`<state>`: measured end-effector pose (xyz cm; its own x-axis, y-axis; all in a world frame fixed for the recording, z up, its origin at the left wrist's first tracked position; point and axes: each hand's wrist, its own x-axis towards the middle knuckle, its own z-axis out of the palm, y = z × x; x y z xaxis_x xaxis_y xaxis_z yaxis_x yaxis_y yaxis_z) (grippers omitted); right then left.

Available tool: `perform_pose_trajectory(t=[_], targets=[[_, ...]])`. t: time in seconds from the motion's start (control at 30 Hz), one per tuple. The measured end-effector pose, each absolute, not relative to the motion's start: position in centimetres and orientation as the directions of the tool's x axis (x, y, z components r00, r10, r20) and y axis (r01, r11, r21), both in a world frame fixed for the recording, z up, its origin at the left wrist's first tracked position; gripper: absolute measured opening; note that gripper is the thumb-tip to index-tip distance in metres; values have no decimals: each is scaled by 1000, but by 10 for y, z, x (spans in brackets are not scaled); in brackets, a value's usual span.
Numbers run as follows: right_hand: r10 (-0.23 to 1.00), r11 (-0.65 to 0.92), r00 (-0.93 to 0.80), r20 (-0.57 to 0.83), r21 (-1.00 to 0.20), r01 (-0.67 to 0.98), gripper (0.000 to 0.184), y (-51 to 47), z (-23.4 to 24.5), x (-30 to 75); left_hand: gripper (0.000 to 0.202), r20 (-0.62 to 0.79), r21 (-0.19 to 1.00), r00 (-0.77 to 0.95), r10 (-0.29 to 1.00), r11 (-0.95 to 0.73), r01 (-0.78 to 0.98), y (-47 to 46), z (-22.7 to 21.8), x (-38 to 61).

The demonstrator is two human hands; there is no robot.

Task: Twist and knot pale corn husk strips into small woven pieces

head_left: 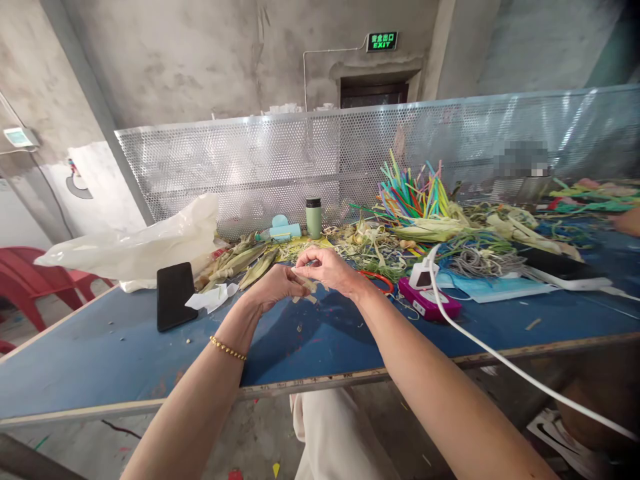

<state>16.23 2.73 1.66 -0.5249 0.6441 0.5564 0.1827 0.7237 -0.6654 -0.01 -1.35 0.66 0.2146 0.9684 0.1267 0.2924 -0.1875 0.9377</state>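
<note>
My left hand [278, 288] and my right hand [326, 269] meet above the middle of the blue table [300, 360]. Both are closed in a pinch on a small pale strip of corn husk [309, 297], which pokes out below the fingers. Most of the strip is hidden by the fingers. Behind my hands lie dried corn husks [257, 268] and a tangle of husk scraps [370, 240]. An orange-red ring [383, 281] lies just right of my right wrist.
To the left are a black phone [175, 297], white paper [213, 297] and a plastic bag [135, 243]. A green bottle [314, 220] stands behind. At right are a purple power strip [430, 300] with a white cable [495, 350], coloured stems [413, 193] and a blue mask [495, 289].
</note>
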Motion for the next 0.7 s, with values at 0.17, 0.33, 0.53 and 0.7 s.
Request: perform_pose_trajectory(t=[0.17, 0.33, 0.53, 0.7], targets=[[651, 724, -495, 576, -668, 174, 12, 32, 11, 158, 13, 113, 932, 307, 945, -208, 297, -17, 8, 3], [673, 700, -432, 600, -705, 111, 16, 32, 10, 154, 11, 77, 913, 358, 930, -210, 350, -17, 8, 2], [688, 670, -451, 569, -737, 92, 16, 33, 9, 152, 12, 35, 929, 433, 901, -189, 318, -19, 9, 0], [707, 625, -494, 506, -774, 103, 22, 34, 8, 152, 14, 59, 961, 415, 908, -165, 224, -14, 4, -1]])
